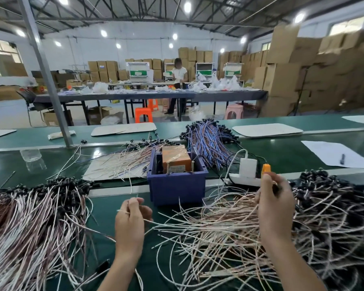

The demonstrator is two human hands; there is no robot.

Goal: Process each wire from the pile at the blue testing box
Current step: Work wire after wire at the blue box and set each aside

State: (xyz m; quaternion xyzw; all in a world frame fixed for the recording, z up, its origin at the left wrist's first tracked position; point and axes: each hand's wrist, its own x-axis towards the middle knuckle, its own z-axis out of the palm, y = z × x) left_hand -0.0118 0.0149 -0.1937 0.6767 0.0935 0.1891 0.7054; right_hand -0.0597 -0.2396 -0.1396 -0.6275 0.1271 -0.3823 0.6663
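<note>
The blue testing box (177, 185) stands mid-bench with an orange unit inside and two metal pins at its front rim. My left hand (131, 219) pinches the bare end of a white wire (153, 222), just left of and below the box. My right hand (274, 206) grips the dark-capped end of a wire above the tangled pile (250, 234) on the right. That pile has white and pink leads with black caps.
A sorted bundle (34, 217) lies at the left. More wires (122, 162) rest on a sheet behind the box, and blue ones (208, 141) lie behind it to the right. A white power strip (246, 173) with an orange plug sits right of the box. A person works at a far table.
</note>
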